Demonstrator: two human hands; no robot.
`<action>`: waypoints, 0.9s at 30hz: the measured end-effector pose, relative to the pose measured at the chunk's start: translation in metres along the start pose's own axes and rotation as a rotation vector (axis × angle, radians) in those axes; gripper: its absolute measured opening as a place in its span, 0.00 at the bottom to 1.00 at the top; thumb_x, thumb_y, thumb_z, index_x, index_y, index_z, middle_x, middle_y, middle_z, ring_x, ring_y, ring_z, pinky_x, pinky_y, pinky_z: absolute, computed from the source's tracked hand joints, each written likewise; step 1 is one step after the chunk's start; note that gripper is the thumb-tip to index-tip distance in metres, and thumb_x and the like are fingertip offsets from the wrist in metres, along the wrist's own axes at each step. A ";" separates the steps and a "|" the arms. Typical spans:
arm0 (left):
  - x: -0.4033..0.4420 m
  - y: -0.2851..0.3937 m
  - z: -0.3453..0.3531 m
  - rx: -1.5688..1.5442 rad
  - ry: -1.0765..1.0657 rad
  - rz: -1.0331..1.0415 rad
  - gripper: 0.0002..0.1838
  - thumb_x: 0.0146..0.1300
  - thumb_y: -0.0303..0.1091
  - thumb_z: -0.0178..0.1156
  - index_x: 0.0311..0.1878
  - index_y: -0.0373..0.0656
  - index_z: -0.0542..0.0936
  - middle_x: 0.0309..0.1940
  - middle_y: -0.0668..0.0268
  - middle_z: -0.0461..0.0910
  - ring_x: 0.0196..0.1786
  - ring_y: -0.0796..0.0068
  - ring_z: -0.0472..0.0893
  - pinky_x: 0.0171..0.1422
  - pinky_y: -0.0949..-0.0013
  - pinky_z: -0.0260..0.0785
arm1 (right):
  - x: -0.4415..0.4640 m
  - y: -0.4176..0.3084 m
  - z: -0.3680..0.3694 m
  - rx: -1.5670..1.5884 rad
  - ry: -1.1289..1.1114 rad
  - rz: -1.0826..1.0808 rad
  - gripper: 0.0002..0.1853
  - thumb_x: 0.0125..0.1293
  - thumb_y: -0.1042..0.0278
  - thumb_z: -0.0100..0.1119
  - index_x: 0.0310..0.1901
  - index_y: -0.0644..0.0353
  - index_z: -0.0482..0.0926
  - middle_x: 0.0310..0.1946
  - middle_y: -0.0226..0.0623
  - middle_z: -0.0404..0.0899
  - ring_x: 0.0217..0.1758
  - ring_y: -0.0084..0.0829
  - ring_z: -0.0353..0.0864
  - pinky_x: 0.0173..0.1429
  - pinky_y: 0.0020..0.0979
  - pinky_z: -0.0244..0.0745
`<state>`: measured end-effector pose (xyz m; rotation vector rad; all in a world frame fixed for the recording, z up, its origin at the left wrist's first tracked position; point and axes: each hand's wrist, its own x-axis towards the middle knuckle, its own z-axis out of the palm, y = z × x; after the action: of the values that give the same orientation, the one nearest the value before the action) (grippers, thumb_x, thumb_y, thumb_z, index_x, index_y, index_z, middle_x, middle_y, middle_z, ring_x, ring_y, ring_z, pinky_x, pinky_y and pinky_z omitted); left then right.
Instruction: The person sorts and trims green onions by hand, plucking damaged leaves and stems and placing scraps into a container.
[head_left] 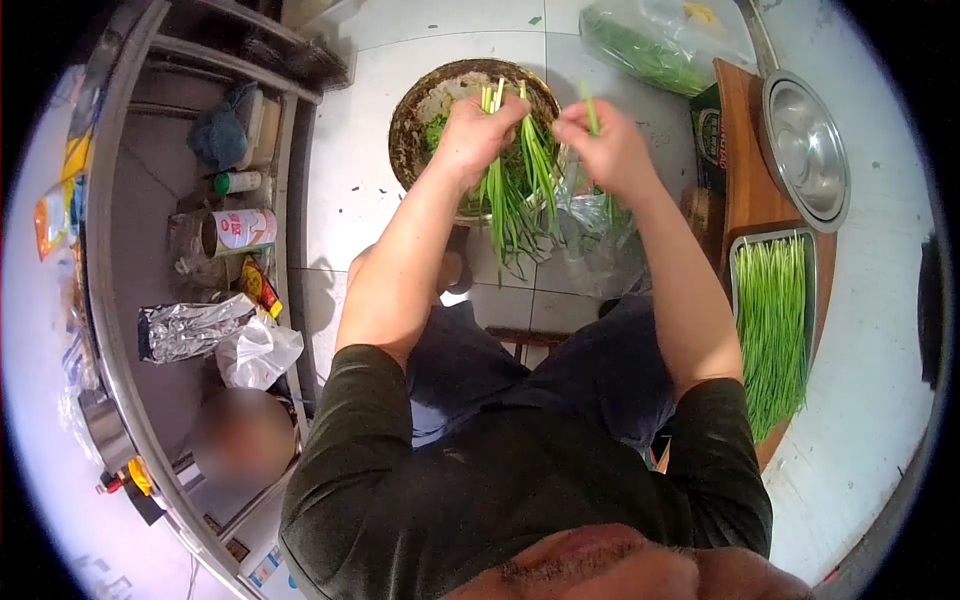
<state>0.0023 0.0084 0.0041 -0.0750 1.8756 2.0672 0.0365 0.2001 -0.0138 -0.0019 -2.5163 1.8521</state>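
Note:
My left hand (pixel 474 136) is closed around a bunch of garlic chives (pixel 508 205), pale stem ends up and green leaves hanging down. Below it, on the floor, sits a round, stained basin (pixel 402 150) with green scraps inside. To the right of the bunch, my right hand (pixel 608 148) pinches a single chive stalk (pixel 588 104) between thumb and finger, its tip pointing up. A clear plastic bag (pixel 598 250) with some green in it lies under my right wrist. The palm sides of both hands are hidden.
On the right, a wooden stool or shelf (pixel 742 150) carries a steel bowl (pixel 808 145) and a metal tray (pixel 812 262) of neatly lined chives (pixel 770 330). A bag of greens (pixel 650 50) lies at the back. A rack (pixel 135 260) with cans and bags stands left.

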 end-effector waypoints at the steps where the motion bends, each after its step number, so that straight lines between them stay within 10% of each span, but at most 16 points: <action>1: -0.002 0.002 0.003 -0.008 0.004 -0.003 0.07 0.64 0.34 0.63 0.34 0.40 0.79 0.22 0.74 0.72 0.22 0.84 0.67 0.26 0.76 0.57 | -0.002 0.005 0.005 0.043 -0.023 -0.024 0.15 0.60 0.58 0.64 0.39 0.62 0.82 0.24 0.34 0.81 0.27 0.23 0.76 0.36 0.28 0.72; 7: -0.002 0.003 0.008 0.006 0.042 -0.019 0.07 0.65 0.33 0.62 0.35 0.40 0.78 0.23 0.74 0.72 0.23 0.84 0.66 0.26 0.77 0.57 | -0.007 -0.003 0.015 0.094 -0.165 0.085 0.07 0.61 0.70 0.67 0.37 0.64 0.81 0.29 0.24 0.80 0.33 0.16 0.74 0.41 0.24 0.71; 15: -0.002 0.005 0.009 0.026 0.116 -0.063 0.08 0.65 0.34 0.62 0.34 0.40 0.78 0.21 0.75 0.72 0.22 0.84 0.66 0.25 0.76 0.56 | -0.004 0.029 0.031 0.066 -0.115 -0.116 0.13 0.63 0.59 0.64 0.39 0.62 0.83 0.21 0.35 0.79 0.21 0.22 0.74 0.30 0.29 0.70; 23: 0.005 -0.003 -0.005 0.009 0.079 0.020 0.12 0.67 0.38 0.61 0.34 0.38 0.79 0.24 0.68 0.79 0.24 0.81 0.76 0.28 0.73 0.69 | 0.005 0.033 0.026 -0.053 -0.014 -0.005 0.13 0.64 0.60 0.61 0.43 0.60 0.82 0.33 0.40 0.85 0.36 0.34 0.83 0.43 0.32 0.75; 27: -0.001 0.006 0.005 -0.045 0.140 -0.011 0.08 0.66 0.34 0.62 0.33 0.42 0.78 0.22 0.74 0.72 0.22 0.84 0.67 0.25 0.76 0.57 | -0.002 0.022 0.028 -0.104 0.000 -0.264 0.15 0.61 0.61 0.65 0.46 0.59 0.82 0.39 0.40 0.85 0.38 0.37 0.84 0.45 0.33 0.76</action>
<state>0.0031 0.0129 0.0107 -0.2464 1.9033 2.1478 0.0377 0.1795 -0.0427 0.3127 -2.4678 1.6206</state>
